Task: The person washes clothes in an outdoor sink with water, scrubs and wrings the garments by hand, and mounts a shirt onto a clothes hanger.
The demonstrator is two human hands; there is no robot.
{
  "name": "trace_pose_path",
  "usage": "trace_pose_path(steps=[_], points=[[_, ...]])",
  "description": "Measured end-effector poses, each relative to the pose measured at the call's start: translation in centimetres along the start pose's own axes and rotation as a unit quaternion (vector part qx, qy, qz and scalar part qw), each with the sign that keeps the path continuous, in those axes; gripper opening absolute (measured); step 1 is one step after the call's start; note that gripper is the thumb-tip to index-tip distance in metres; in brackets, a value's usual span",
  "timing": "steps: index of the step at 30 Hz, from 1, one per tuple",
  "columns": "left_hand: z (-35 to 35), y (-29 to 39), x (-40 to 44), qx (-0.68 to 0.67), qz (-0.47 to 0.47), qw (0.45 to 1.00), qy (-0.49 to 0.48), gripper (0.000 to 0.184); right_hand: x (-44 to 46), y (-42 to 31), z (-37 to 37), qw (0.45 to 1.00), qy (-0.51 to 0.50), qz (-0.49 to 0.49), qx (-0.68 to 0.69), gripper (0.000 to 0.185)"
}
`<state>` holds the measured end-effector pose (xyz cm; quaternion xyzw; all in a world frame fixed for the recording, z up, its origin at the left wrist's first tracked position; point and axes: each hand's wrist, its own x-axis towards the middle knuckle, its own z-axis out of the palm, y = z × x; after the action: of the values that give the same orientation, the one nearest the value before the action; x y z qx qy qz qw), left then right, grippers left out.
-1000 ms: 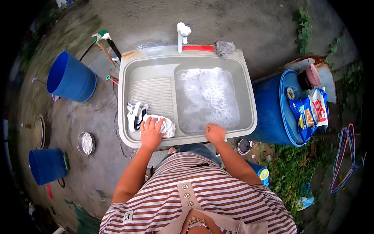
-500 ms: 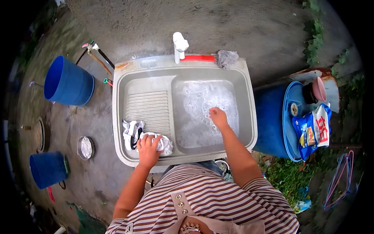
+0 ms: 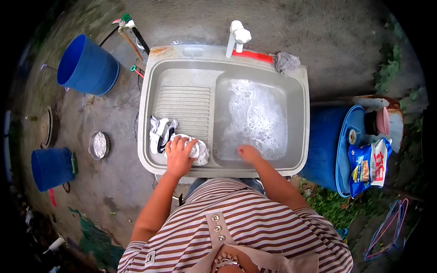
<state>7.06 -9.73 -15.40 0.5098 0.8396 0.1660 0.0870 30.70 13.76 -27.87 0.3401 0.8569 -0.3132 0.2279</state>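
My left hand [image 3: 179, 157] is curled over a bunched white cloth with dark trim [image 3: 200, 153] at the near end of the sink's ribbed washboard [image 3: 184, 102]. Part of the cloth spreads out to the left of the fingers. Over the near side of the right basin, my right hand [image 3: 249, 154] is closed with its fingers curled in. Whether anything is inside it is hidden. White suds [image 3: 257, 113] float on the cloudy water in that basin.
A white tap [image 3: 237, 36] rises at the sink's back, beside a grey rag [image 3: 287, 62]. Right of the sink, a blue barrel [image 3: 318, 150] carries a detergent bag [image 3: 369, 166] and a pink bowl [image 3: 383, 122]. Blue buckets [image 3: 88, 66] and a metal bowl [image 3: 99, 145] stand on the left.
My right hand has drawn back toward me and slightly left, to the basin's near side. The suds have spread nearer. My left hand stays on the cloth, while the view has shifted.
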Motion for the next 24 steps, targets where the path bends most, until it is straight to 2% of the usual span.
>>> trace_pose_path(steps=[2, 4, 6, 8, 9, 11, 17, 20, 22, 24], points=[[0.1, -0.1, 0.0, -0.005, -0.015, 1.000, -0.002, 0.073, -2.5, 0.0, 0.7, 0.997, 0.049, -0.029, 0.049, 0.024], [0.4, -0.3, -0.1, -0.023, -0.020, 0.999, -0.022, 0.073, -3.6, -0.1, -0.2, 0.998, 0.056, 0.013, 0.035, 0.028], [0.9, -0.5, -0.5, -0.023, -0.028, 0.999, -0.021, 0.072, -4.1, 0.9, 0.0, 0.981, 0.159, -0.047, 0.100, 0.027], [1.3, -0.8, -0.7, -0.036, -0.018, 0.999, -0.006, 0.071, -5.1, 0.3, -0.9, 0.976, 0.153, -0.010, 0.153, 0.025], [1.0, -0.6, -0.8, -0.030, -0.019, 0.999, -0.011, 0.069, -5.7, 0.0, -0.2, 0.977, 0.151, -0.028, 0.148, 0.025], [1.4, -1.1, -1.2, -0.022, -0.005, 1.000, 0.009, 0.072, -6.8, -0.8, 0.4, 0.974, 0.219, -0.031, 0.051, 0.026], [2.1, -0.9, -2.7, -0.003, 0.005, 0.999, 0.047, 0.076, -7.8, -3.3, -1.2, 0.975, 0.212, -0.026, 0.055, 0.022], [0.9, -1.5, -3.9, 0.001, 0.011, 1.000, 0.023, 0.077, -7.7, -3.3, -1.0, 0.973, 0.228, -0.015, 0.042, 0.022], [0.2, -2.4, -4.6, -0.022, 0.047, 0.998, 0.020, 0.074, -7.3, -3.2, -0.9, 0.972, 0.233, -0.022, 0.034, 0.022], [-0.3, -3.1, -5.1, -0.013, 0.036, 0.999, -0.004, 0.073, -7.2, -3.3, -0.8, 0.969, 0.245, -0.019, 0.025, 0.021]])
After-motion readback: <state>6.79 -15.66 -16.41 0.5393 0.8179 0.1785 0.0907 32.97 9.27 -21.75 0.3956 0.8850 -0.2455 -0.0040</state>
